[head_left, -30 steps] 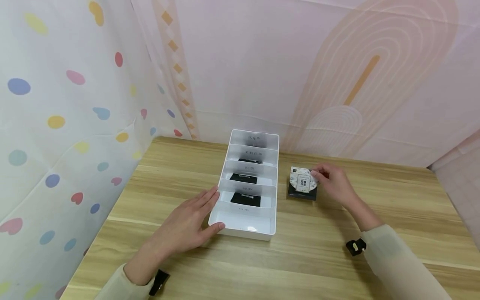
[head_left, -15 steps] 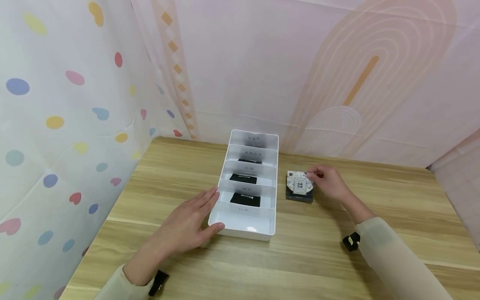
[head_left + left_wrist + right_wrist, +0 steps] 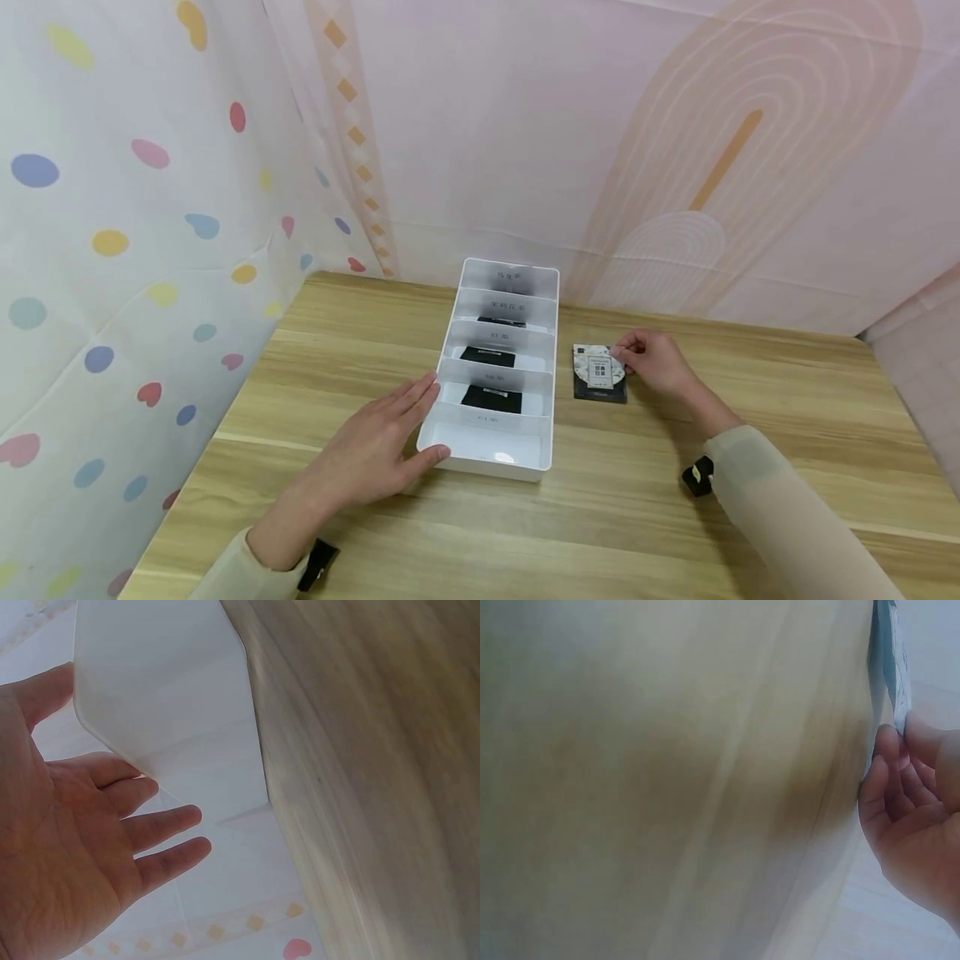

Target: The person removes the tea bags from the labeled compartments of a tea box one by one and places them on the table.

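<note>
A white divided tray (image 3: 487, 471) with labelled compartments stands mid-table. My left hand (image 3: 382, 442) lies along its left front corner, fingers extended and thumb on the front rim; in the left wrist view the fingertips of this hand (image 3: 82, 832) meet the rim while two fingers stretch past it. To the right of the tray is a flat tea packet (image 3: 599, 372), black with a pale patterned round and a small label. My right hand (image 3: 660, 362) pinches its right edge between thumb and fingers. Edge-on in the right wrist view, the packet (image 3: 901, 682) shows close to the tabletop.
Black packets (image 3: 491, 399) lie in several of the tray's compartments; the front compartment (image 3: 487, 442) shows a bare white floor. The wooden table (image 3: 645, 533) backs onto a pink curtain (image 3: 480, 150), with a dotted curtain (image 3: 150, 275) at the left.
The right hand and the tea packet have shifted slightly left and toward me, and the packet now looks flatter to the table. The left hand and tray have stayed put.
</note>
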The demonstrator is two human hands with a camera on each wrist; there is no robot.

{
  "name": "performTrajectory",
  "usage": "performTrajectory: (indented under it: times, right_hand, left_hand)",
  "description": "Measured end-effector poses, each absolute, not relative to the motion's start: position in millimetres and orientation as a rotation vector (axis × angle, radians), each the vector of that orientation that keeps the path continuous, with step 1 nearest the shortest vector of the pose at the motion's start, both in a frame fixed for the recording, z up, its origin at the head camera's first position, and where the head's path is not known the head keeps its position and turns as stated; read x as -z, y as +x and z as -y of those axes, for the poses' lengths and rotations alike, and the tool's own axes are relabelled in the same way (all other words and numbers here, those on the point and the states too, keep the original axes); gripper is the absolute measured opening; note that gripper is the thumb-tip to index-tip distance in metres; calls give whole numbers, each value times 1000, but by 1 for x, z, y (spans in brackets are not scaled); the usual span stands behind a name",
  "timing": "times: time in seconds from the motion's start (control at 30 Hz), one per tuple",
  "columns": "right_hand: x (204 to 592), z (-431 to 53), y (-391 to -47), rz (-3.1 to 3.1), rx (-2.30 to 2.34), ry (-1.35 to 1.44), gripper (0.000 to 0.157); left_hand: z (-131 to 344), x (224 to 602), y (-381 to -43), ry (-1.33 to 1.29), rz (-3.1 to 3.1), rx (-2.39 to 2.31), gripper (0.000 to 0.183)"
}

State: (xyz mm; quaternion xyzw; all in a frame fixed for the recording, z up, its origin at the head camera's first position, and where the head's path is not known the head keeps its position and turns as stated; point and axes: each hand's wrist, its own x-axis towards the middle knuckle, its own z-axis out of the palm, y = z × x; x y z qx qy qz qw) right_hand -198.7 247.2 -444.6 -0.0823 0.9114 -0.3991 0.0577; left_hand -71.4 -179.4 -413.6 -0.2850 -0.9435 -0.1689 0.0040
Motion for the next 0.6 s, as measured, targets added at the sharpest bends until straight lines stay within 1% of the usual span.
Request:
performTrajectory:
  times: [0.6]
  right_hand:
    - [448,-252,-201,-2780,1168,-221,15]
  left_hand:
    - [179,414,-72,-899,2946,530,82]
